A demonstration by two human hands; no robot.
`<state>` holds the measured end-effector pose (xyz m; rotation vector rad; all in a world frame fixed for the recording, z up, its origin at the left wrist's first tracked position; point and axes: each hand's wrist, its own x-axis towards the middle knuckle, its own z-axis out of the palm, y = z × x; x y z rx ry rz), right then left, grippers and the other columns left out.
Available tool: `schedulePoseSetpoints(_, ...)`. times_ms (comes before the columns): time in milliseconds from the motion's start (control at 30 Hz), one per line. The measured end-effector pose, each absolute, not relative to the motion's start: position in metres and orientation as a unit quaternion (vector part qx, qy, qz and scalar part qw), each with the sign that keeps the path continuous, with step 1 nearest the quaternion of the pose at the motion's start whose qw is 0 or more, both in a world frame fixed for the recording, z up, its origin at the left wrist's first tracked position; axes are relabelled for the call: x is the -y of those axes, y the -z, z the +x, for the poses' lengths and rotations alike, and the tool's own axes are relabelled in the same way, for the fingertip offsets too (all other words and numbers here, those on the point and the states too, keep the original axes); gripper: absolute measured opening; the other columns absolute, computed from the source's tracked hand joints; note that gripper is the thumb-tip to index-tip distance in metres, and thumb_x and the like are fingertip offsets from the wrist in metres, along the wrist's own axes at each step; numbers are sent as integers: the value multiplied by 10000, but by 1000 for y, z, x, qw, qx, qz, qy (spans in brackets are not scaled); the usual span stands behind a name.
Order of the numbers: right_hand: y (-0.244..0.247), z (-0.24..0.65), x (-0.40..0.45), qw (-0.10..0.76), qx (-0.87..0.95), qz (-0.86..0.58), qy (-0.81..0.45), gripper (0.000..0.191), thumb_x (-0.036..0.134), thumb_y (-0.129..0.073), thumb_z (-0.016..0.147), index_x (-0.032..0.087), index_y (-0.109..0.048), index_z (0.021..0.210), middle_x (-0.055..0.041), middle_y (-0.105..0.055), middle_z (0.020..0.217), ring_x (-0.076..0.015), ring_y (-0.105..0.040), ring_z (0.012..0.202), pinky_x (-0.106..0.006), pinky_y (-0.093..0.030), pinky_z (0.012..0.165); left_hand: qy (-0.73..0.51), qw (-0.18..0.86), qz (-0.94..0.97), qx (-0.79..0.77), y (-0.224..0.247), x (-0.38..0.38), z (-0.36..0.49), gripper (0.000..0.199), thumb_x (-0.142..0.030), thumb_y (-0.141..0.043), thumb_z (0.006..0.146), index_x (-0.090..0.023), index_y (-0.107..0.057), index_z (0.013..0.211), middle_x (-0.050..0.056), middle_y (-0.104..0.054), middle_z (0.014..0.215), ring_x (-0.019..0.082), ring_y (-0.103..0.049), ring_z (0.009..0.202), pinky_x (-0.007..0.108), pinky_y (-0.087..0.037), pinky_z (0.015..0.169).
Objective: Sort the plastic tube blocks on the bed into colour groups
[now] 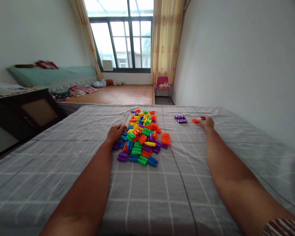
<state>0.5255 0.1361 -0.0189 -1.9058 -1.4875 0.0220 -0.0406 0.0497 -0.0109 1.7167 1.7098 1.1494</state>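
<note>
A heap of bullet-shaped plastic building blocks (137, 144) in orange, yellow, green, blue and purple lies on the grey checked sheet (147, 196). My left hand (116, 132) rests at the heap's left edge, fingers loosely stretched over the nearest blocks and gripping none that I can see. To the right, my right hand (206, 122) is low over the sheet, its fingertips closed at an orange block (195, 121). A small group of purple blocks (180, 118) lies just left of that orange one, apart from the heap.
Beyond the sheet is a brown mat-covered bed (118, 93) below a window (123, 42). A dark cabinet (31, 113) stands at the left. At the back, a pink chair (162, 80) holds a plush toy. A white wall (245, 65) runs along the right.
</note>
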Motion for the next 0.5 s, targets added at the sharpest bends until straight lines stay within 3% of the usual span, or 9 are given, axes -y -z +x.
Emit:
schedulePoseSetpoints(100,15,524,-130,354,555,-752,-23,337,296,-599,728,152,-713,1011,-123,-723,996,-253,-662,887,-340,-503,790,-423,223,611,-631,6,-46,-37,573,-691,-498,740,-183,-739,848,80,-757,833,246,-698,832,296,-524,694)
schedulePoseSetpoints(233,11,513,-126,279,595,-752,-44,329,276,-599,736,179,-743,1015,-102,-738,967,-261,-670,901,-343,-499,811,-421,211,611,-636,2,-43,-34,552,-671,-501,748,-183,-741,840,74,-753,797,240,-697,791,297,-519,682)
schedulePoseSetpoints(400,9,503,-125,251,641,-725,0,468,98,-508,736,138,-691,1165,-125,-649,1254,-248,-592,1161,-314,-430,993,-407,206,619,-639,1,-42,-35,562,-680,-487,747,-186,-738,839,67,-751,787,232,-697,785,289,-516,685)
schedulePoseSetpoints(500,9,500,-126,240,657,-715,11,513,80,-498,747,110,-638,1240,-142,-596,1329,-240,-546,1228,-305,-386,1048,-400,206,630,-634,1,-42,-36,571,-673,-463,760,-181,-734,861,69,-752,802,232,-697,802,288,-513,689)
